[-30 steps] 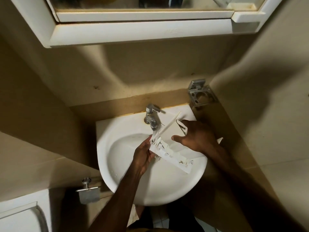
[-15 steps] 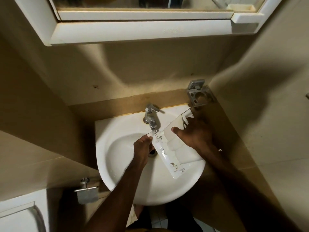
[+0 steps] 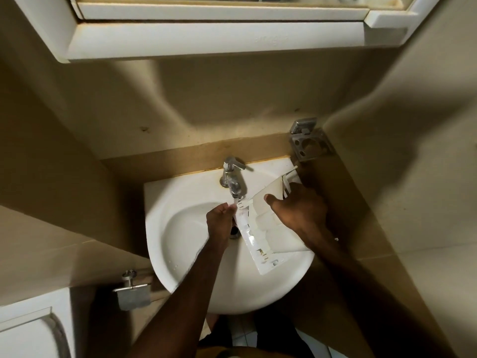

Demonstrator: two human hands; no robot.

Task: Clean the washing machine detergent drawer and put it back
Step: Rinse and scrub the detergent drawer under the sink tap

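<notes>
1. The white detergent drawer [image 3: 260, 228] is held over the right half of the white wash basin [image 3: 180, 254], tilted, with one long side turned down toward the bowl and its far end raised toward the back right corner of the basin.
2. The right hand [image 3: 299, 213] grasps the drawer from the right side: the thumb lies over the upper wall near the middle and the fingers are wrapped behind it, out of sight.
3. The left hand [image 3: 219, 223] is at the drawer's near left corner, just under the spout, fingers curled in against the plastic edge; it seems to pinch that edge, though the fingertips are too blurred to be sure.
4. The chrome tap [image 3: 232, 180] stands at the back of the basin, and a thin stream of water falls from its spout onto the drawer's corner beside the left hand.
5. The drain [image 3: 234, 232] shows partly between the left hand and the drawer.
6. A metal toothbrush holder [image 3: 311, 143] is fixed to the wall at the back right of the basin, near the drawer's raised end.
7. A white mirror cabinet [image 3: 214, 37] hangs above.
8. A metal toilet-roll holder [image 3: 133, 291] is mounted low on the left wall, well apart from the basin's bowl.
</notes>
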